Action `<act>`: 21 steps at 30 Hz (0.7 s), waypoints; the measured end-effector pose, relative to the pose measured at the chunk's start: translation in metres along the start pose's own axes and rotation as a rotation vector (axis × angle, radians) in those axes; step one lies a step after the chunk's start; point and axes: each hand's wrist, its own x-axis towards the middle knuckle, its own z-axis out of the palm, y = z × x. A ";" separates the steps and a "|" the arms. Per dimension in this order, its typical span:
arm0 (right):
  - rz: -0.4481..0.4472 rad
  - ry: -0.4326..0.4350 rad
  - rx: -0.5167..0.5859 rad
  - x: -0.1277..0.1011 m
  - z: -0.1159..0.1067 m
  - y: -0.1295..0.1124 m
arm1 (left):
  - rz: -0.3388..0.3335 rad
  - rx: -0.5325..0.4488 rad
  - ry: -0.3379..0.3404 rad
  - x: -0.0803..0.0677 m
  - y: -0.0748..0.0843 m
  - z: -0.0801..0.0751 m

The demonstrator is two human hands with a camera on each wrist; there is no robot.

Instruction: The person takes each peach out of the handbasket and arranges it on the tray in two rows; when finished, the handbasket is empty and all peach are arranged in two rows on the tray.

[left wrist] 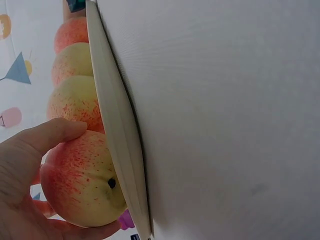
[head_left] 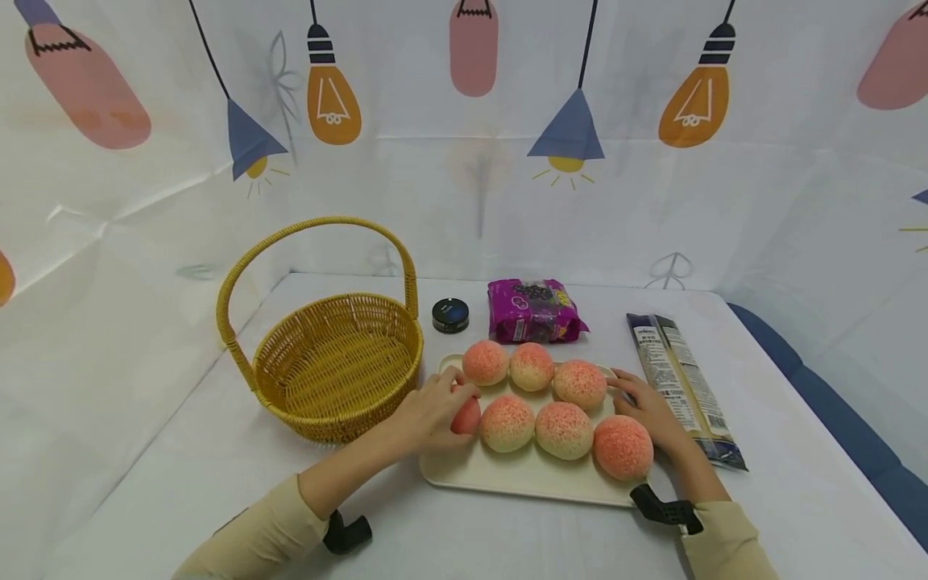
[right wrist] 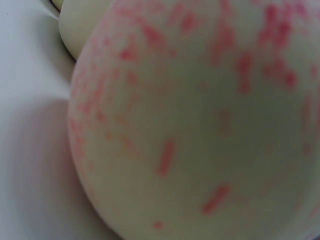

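Observation:
At the left end of a cream tray [head_left: 529, 485], my left hand [head_left: 433, 412] grips a red-blushed peach [head_left: 466, 417]. The left wrist view shows the thumb over the top of this peach [left wrist: 82, 180] and fingers around its far side, its dark stem pit facing the camera. My right hand [head_left: 648, 407] is at the tray's right edge, fingers reaching out beside the back-right peach [head_left: 580, 383]. Several more peaches [head_left: 564, 430] lie on the tray in two rows. A pale, red-flecked peach [right wrist: 190, 120] fills the right wrist view, where no fingers show.
Left of the tray stands a yellow wicker basket [head_left: 271, 403] with a tall arched handle. Behind the tray are a round black tin [head_left: 450, 315] and a purple snack packet [head_left: 535, 312]. A long flat packet [head_left: 685, 387] lies to the right, beside my right forearm.

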 end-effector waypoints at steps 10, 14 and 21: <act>0.003 0.001 -0.003 0.000 -0.002 -0.001 | -0.059 -0.070 -0.032 0.001 -0.001 -0.001; 0.013 -0.004 0.004 0.000 -0.002 -0.001 | -0.089 -0.095 -0.064 -0.001 -0.001 -0.002; 0.030 0.005 -0.002 -0.004 -0.005 0.001 | -0.088 -0.196 -0.112 0.002 -0.001 -0.001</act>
